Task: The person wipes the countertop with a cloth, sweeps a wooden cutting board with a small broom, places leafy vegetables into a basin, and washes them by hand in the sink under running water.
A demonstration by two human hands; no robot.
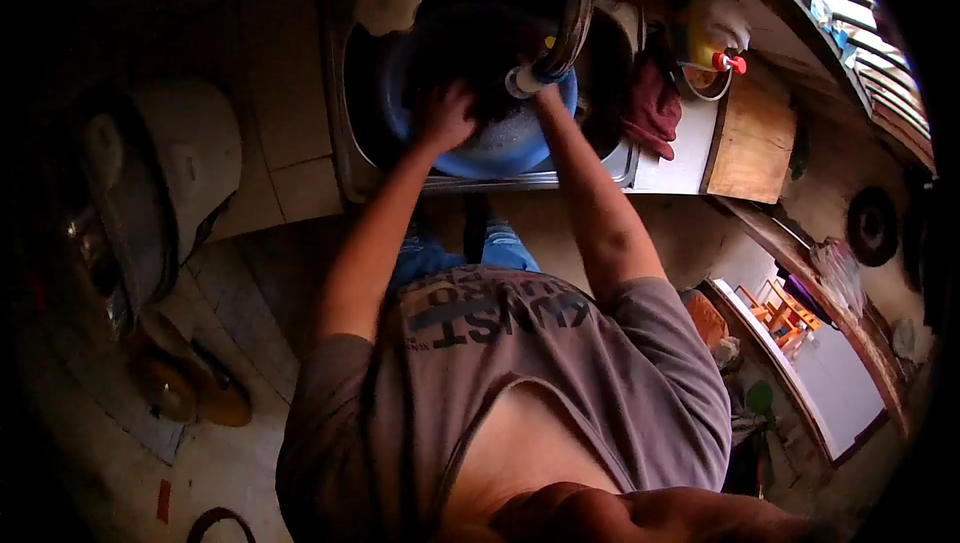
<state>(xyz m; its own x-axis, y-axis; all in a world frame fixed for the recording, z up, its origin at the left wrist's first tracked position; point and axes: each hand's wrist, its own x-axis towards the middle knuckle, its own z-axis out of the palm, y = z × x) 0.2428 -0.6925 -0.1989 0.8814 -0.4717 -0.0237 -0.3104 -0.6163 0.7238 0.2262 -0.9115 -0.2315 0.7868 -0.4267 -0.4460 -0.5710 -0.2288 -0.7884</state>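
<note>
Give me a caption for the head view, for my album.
Left hand and right hand in a blue basin in the sink, beneath a curved faucet, dark red cloth alongside.

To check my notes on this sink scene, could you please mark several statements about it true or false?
The blue basin sits in the sink. True.
The dark red cloth lies left of the basin. False: it lies to the right.
The left hand and right hand are both at the basin. True.
The faucet is swung away from the basin. False: its nozzle hangs over it.
</note>
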